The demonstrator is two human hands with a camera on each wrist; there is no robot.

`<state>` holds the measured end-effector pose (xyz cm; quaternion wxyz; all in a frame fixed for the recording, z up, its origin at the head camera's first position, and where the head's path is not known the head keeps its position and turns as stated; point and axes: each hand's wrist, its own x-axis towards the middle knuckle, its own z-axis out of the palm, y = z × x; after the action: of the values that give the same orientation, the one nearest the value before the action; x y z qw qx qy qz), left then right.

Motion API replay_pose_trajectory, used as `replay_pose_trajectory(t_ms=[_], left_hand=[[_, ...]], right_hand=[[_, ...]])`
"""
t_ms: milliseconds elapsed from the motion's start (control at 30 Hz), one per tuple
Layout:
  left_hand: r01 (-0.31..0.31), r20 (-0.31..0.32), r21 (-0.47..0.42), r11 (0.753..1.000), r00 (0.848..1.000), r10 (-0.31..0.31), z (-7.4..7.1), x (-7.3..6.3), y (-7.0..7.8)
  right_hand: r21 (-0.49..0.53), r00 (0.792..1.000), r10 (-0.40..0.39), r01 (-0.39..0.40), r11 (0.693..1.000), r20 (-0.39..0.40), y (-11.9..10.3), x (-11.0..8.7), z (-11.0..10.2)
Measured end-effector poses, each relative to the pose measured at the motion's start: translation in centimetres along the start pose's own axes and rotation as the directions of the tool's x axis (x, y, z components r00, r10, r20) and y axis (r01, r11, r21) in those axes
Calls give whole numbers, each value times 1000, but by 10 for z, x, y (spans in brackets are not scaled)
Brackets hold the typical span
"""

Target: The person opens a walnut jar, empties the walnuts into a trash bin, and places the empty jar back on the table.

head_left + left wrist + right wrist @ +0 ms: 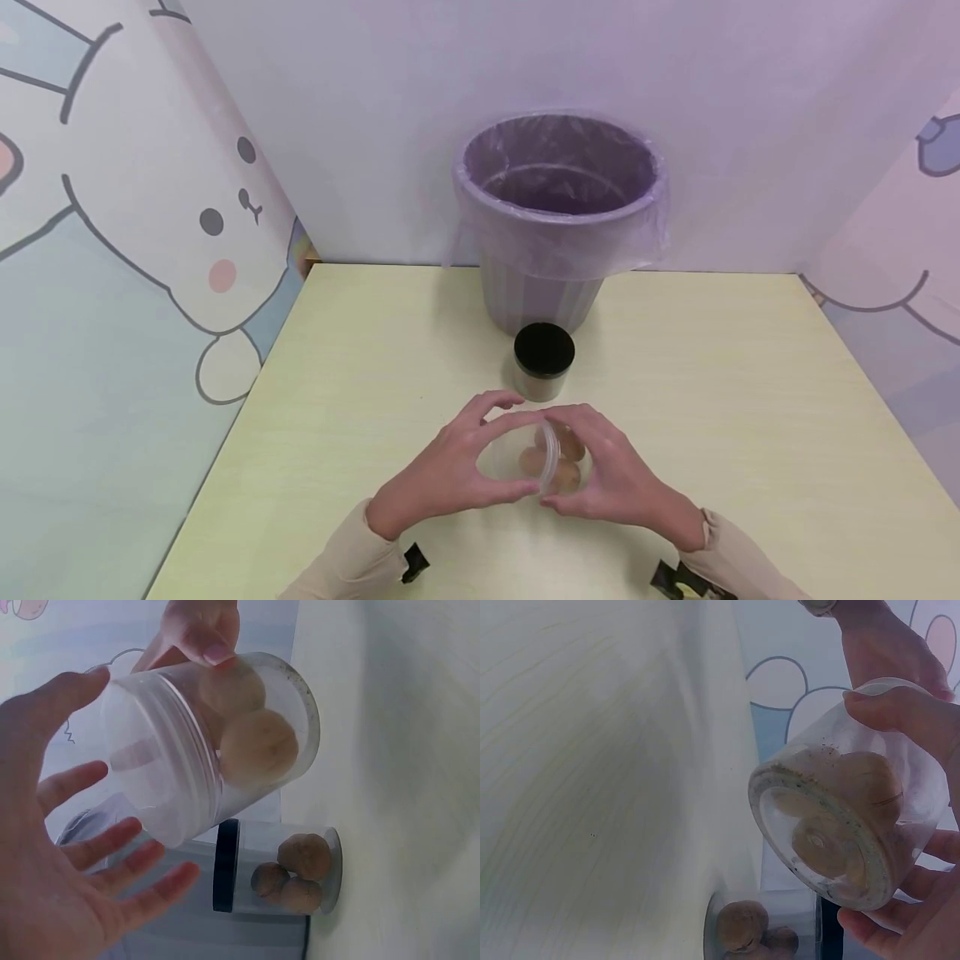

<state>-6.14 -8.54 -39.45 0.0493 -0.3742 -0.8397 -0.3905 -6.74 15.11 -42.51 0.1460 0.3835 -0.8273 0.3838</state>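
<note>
Tilted on its side above the table is a clear plastic jar [568, 477] with a clear lid [176, 742] and several brown, walnut-like balls [259, 746] inside. My right hand [611, 471] holds the jar's body, thumb on one side and fingers round the other; its base faces the right wrist camera. Around the lid end, my left hand [450, 462] is spread, thumb and fingers curving loosely; in the left wrist view its fingertips look apart from the lid. Beyond both hands, a second clear jar [281, 866] with a black lid [544, 349] stands upright, also holding brown balls.
At the table's back stands a grey bin [536, 300] lined with a thin purple-tinted bag [570, 246]. The pale wooden table [360, 358] ends at a plain cloth backdrop. Cartoon-printed cloths [150, 208] hang on the left and right.
</note>
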Motion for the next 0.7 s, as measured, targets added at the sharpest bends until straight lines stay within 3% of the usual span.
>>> replay_pose_trajectory(t_ms=[100,233,300,433,533,700], left_hand=[[-96,51,-10,995,994,96,-4,1,-1],[-253,94,13,967,964,250,-8,5,-1],[-282,116,24,959,954,277,-8,5,-1],[-288,145,38,957,949,280,-9,4,0],[-268,143,30,963,955,261,-8,4,-1],[-116,115,-5,993,987,116,-5,3,-1]], right_hand=[[7,1000,-2,2,1000,-3,0,0,0],[7,1000,6,-6,1000,-1,-1,1,0],[8,1000,12,-12,1000,2,-1,1,-1],[9,1000,20,-20,1000,4,-1,0,-1],[11,1000,22,-22,1000,4,-1,0,-1],[9,1000,16,-16,1000,6,0,-1,0]])
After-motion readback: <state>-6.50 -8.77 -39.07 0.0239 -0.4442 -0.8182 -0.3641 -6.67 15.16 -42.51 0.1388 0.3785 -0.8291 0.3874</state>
